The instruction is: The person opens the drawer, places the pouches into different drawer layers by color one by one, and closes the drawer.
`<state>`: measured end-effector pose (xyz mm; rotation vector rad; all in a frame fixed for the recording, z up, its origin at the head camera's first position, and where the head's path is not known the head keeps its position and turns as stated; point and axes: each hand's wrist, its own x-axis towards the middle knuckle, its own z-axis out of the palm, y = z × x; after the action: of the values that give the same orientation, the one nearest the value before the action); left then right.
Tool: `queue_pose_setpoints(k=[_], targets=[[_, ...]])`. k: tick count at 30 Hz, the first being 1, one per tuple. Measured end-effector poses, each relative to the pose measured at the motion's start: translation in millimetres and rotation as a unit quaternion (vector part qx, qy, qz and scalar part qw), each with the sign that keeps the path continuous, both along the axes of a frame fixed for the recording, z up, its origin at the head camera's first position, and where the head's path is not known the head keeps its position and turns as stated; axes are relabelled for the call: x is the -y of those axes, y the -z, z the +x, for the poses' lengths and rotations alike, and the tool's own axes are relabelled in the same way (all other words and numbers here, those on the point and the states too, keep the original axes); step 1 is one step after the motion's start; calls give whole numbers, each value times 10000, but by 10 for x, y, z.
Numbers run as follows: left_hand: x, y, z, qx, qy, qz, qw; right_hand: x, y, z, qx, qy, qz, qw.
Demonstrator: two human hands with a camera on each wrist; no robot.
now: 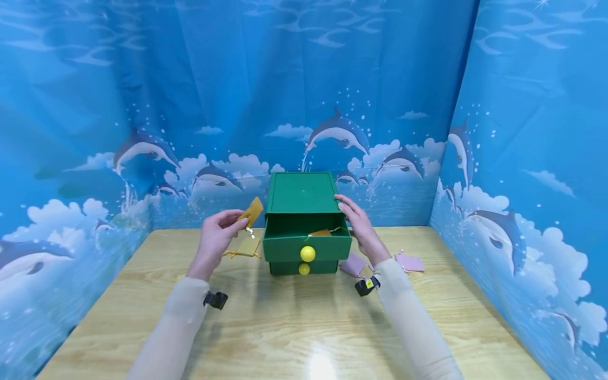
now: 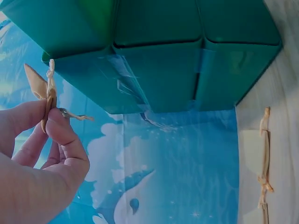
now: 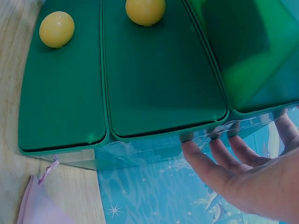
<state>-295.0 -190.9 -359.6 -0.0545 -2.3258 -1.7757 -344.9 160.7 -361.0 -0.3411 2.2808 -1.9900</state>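
My left hand (image 1: 219, 235) pinches a small mustard-orange drawstring pouch (image 1: 253, 211) between thumb and fingers, left of the green drawer cabinet (image 1: 304, 192). In the left wrist view the pouch (image 2: 36, 81) is seen nearly edge-on, its pale cords dangling. My right hand (image 1: 358, 224) rests against the cabinet's right side. The right wrist view shows its fingers (image 3: 201, 161) extended and touching that side near the clear tape. Another orange pouch (image 1: 320, 233) lies in the cabinet's open upper compartment. Yellow round knobs (image 1: 307, 254) stand out on the front.
A yellow pouch (image 1: 249, 246) lies on the wooden table (image 1: 285, 327), left of the cabinet. To its right lie two lilac pouches, one (image 1: 353, 264) close by under my right arm and one (image 1: 410, 263) farther out. A blue dolphin-print curtain (image 1: 237, 95) hangs behind.
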Motion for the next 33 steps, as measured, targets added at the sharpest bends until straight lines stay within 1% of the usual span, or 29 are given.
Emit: queue_pose_setpoints(k=[2, 3, 11, 20, 24, 27, 29, 33], targets=[[-17, -27, 11, -90, 24, 23, 10000, 6, -1, 8, -25, 25, 2, 10000], [-25, -41, 16, -146, 30, 36, 9999, 2, 31, -22, -40, 41, -12, 10000], [-123, -175, 55, -526, 25, 147, 9985, -10, 35, -43, -13, 35, -55, 10000], [-228, -237, 84, -936, 46, 465, 9945, -9, 36, -36, -19, 9, -54, 10000], [-309, -257, 106, -1155, 56, 513, 9920, -11, 38, -33, -8, 15, -26, 10000], [-381, -269, 116, -1329, 136, 541, 9896, -13, 44, -41, -13, 1, -20, 10000], [-428, -272, 117, -1425, 245, 574, 9878, -16, 49, -49, -18, -20, -14, 10000], [-512, -265, 114, -1508, 471, 540, 9860, -17, 51, -55, -25, -34, -16, 10000]])
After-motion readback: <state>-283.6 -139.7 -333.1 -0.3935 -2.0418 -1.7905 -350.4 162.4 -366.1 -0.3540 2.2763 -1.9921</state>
